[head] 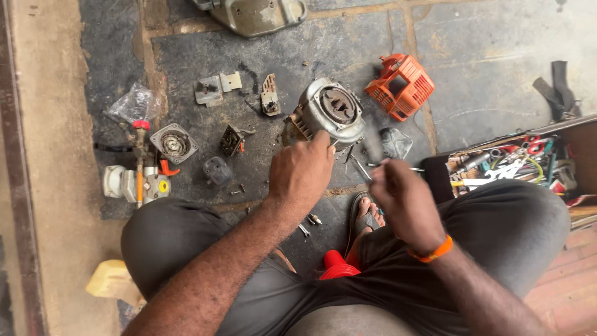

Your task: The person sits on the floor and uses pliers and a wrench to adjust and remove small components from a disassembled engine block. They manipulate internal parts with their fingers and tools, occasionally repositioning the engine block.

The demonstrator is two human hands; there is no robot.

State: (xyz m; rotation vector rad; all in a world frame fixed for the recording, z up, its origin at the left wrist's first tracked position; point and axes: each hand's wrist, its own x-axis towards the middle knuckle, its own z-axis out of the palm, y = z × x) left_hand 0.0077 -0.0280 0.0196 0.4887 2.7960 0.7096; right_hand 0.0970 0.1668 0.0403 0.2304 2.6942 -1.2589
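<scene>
The person sits cross-legged on the stone floor [485, 56], with many small engine parts spread in front. The left hand [301, 174] rests on the grey metal engine housing [326, 112], fingers curled over its near edge and gripping it, so the housing stands tilted on the floor just before the knees. The right hand [401, 199] is closed around a thin tool [373, 146], which is blurred; I cannot tell what kind it is.

I think some things could go wrong here. Small screws [309, 223] lie loose on the floor near the sandal [364, 218], and a moving foot or knee could scatter them. The housing is held by one hand only, so a hard push with the tool could make it slip or roll. The orange plastic cover [401, 86] and the open toolbox [516, 165] are at the right, well apart from the hands.
</scene>
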